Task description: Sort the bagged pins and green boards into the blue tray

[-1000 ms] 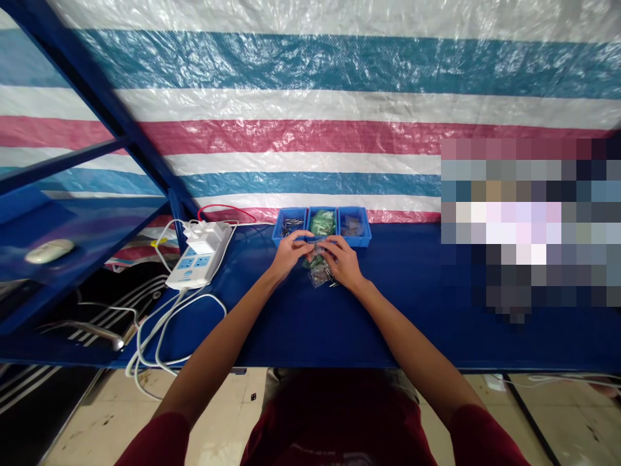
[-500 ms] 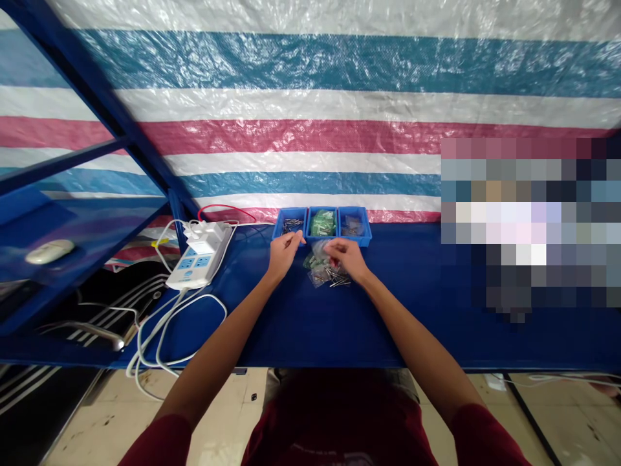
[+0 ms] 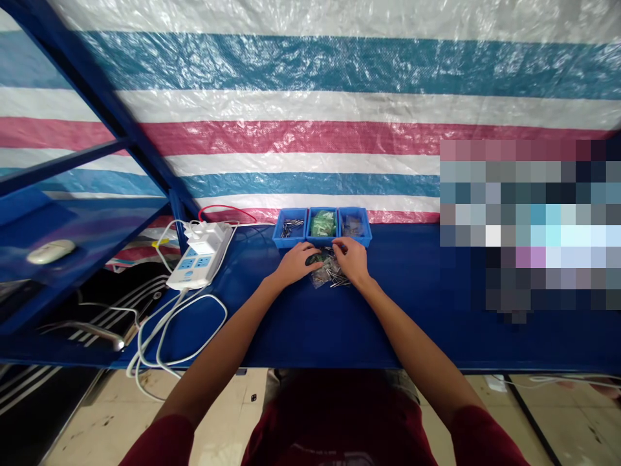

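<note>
On the blue table a small pile lies between my two hands: clear plastic bags (image 3: pixel 319 277), green packets (image 3: pixel 317 259) and thin metal pieces like screws or pins (image 3: pixel 338 277). My left hand (image 3: pixel 297 264) curves round the left side of this pile, thumb and fingers apart, at the green packets. At the pile's right side is my right hand (image 3: pixel 352 259), fingers bent and thumb apart from them; no held thing shows. Just behind stand three joined blue bins: a left bin (image 3: pixel 277 239) of metal pieces, a middle one (image 3: pixel 323 241) of green packets, a right one (image 3: pixel 367 234) of clear bags.
A white power strip (image 3: pixel 189 278) with plugged-in adapters sits on the left, its white cables (image 3: pixel 160 346) looping over the table's front edge. A blue metal frame (image 3: pixel 145 155) rises there. Striped plastic sheeting (image 3: pixel 301 139) hangs behind. The right side is pixelated.
My hands came apart from over a clear bag, the left moving toward the left bin, then back to the pile. The right hand has let go of the bag, and the pile is more uncovered.
</note>
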### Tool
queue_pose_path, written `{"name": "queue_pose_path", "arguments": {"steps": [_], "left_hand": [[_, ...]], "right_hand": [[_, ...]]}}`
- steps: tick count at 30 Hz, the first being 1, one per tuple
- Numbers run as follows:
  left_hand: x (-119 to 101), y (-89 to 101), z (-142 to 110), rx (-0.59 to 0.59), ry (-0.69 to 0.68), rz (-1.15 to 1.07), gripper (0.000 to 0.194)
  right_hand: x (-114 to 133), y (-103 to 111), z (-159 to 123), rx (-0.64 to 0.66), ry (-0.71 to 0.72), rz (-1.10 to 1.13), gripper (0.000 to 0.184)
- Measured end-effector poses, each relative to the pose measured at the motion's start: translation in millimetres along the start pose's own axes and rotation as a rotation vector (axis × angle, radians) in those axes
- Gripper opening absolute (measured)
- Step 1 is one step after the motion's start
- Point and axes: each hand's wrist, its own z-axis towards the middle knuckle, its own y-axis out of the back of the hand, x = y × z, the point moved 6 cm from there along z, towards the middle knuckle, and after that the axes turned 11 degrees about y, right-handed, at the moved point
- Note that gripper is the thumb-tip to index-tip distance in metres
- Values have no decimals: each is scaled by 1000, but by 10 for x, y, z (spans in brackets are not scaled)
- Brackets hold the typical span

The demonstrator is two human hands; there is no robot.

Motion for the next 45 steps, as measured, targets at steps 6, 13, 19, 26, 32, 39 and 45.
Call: {"name": "queue_pose_path", "arguments": {"steps": [6, 13, 19, 26, 32, 39, 45], "left_hand": [[73, -43, 41, 24, -17, -7, 27], [92, -56, 61, -13, 61, -159, 26], [46, -9, 31, -77, 91, -271, 20], [-114, 136, -31, -201, 1, -354, 15], [-197, 332, -109, -403, -23, -373, 22], [-189, 388, -148, -486, 44, -469, 24], [-38, 237, -59, -339, 147, -725, 36]], "right_hand": [[-28, -130, -42, 158, 48, -370, 22], [-22, -137, -47, 166, 60, -358, 18], [7, -124, -42, 159, 59, -330, 18], [48, -94, -37, 127, 69, -278, 21], [86, -104, -29, 114, 119, -155, 28], [158, -161, -31, 147, 208, 63, 24], [189, -93, -19, 61, 210, 147, 31]]}}
